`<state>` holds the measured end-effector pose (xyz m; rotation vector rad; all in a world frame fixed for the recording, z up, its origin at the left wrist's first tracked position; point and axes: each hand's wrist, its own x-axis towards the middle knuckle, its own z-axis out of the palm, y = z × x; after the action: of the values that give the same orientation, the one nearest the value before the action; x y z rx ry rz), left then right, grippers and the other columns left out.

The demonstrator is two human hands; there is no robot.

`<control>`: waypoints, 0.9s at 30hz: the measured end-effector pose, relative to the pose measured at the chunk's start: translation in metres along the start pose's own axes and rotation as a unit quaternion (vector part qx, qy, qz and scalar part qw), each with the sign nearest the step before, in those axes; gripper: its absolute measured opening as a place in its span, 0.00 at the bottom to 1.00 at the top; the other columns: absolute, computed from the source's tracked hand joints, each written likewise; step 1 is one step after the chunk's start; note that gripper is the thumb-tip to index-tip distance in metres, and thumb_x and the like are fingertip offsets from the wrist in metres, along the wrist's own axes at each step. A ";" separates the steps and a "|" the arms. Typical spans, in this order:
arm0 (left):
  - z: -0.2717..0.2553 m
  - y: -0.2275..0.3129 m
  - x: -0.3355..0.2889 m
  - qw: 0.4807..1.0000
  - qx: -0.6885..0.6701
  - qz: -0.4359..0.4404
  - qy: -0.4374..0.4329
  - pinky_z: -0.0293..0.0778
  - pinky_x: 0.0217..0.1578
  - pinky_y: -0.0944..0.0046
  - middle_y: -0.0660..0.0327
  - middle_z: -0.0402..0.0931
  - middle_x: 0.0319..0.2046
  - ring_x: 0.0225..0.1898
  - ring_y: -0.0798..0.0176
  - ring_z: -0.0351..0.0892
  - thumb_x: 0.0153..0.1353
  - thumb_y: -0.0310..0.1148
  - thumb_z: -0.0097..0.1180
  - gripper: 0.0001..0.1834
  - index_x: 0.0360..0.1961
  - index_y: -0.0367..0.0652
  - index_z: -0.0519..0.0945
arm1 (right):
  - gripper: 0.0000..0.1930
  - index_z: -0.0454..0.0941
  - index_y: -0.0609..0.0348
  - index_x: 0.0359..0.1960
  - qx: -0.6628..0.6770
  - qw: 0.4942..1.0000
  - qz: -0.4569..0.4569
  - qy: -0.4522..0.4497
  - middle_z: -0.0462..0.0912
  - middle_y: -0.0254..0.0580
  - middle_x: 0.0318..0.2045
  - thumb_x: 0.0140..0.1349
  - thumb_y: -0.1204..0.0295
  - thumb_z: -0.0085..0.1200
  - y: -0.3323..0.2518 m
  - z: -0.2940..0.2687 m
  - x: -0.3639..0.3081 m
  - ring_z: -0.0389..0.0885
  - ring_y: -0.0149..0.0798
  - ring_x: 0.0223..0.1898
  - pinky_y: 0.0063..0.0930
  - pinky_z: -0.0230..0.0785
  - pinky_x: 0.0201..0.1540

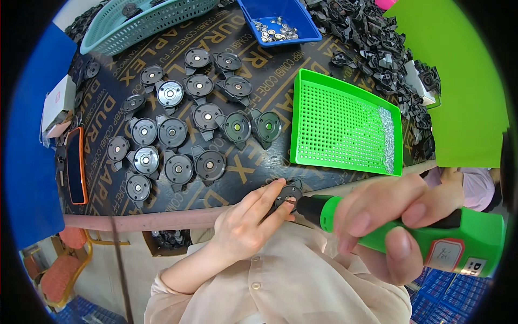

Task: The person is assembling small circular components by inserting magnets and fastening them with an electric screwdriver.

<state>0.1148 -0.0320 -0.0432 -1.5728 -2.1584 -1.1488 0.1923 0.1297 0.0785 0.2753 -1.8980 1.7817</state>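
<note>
My right hand [384, 224] is wrapped round a green electric screwdriver [490, 235] with a black nose. The tool lies nearly level, its nose pointing left at a small round black plastic part [292, 191] at the table's near edge. My left hand [243, 229] steadies that part, its fingers laid over the part's left and near sides. The tip of the nose is at the part, but fingers hide whether it touches a screw. Beyond my hands, several similar black discs [178, 168] with metal centres and side lugs lie spread over the table.
A green perforated tray [334, 127] holds small silvery screws [386, 140] along its right side. A blue bin [313, 36] with metal pieces and a teal basket [97, 40] stand behind. Black parts [372, 59] are heaped far right; an orange-edged phone [77, 167] lies left.
</note>
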 end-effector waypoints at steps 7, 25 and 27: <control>0.000 -0.001 -0.001 1.000 0.006 0.014 -0.008 0.76 0.26 0.72 0.53 0.80 0.44 0.35 0.62 0.82 0.48 0.34 0.67 0.11 0.32 0.42 0.83 | 0.14 0.59 0.58 0.45 -0.012 0.998 -0.024 -0.061 0.79 0.53 0.27 0.62 0.79 0.50 0.003 0.004 0.010 0.79 0.42 0.19 0.38 0.76 0.20; 0.005 0.005 -0.003 0.999 -0.018 -0.024 0.013 0.79 0.29 0.68 0.51 0.81 0.42 0.33 0.59 0.81 0.36 0.30 0.74 0.20 0.35 0.43 0.83 | 0.07 0.65 0.68 0.38 -0.034 0.981 -0.079 0.172 0.77 0.66 0.31 0.60 0.77 0.42 0.043 -0.032 0.035 0.69 0.39 0.12 0.32 0.68 0.18; 0.005 0.004 -0.003 0.999 -0.020 -0.025 0.012 0.79 0.29 0.68 0.51 0.81 0.42 0.33 0.59 0.81 0.36 0.30 0.74 0.20 0.35 0.43 0.83 | 0.08 0.65 0.69 0.38 -0.046 0.983 -0.076 0.162 0.77 0.65 0.30 0.59 0.77 0.42 0.045 -0.032 0.035 0.69 0.39 0.12 0.32 0.68 0.17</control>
<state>0.1205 -0.0305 -0.0464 -1.5205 -2.1846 -1.2270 0.1483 0.1729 0.0570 0.0860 -1.6739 1.5282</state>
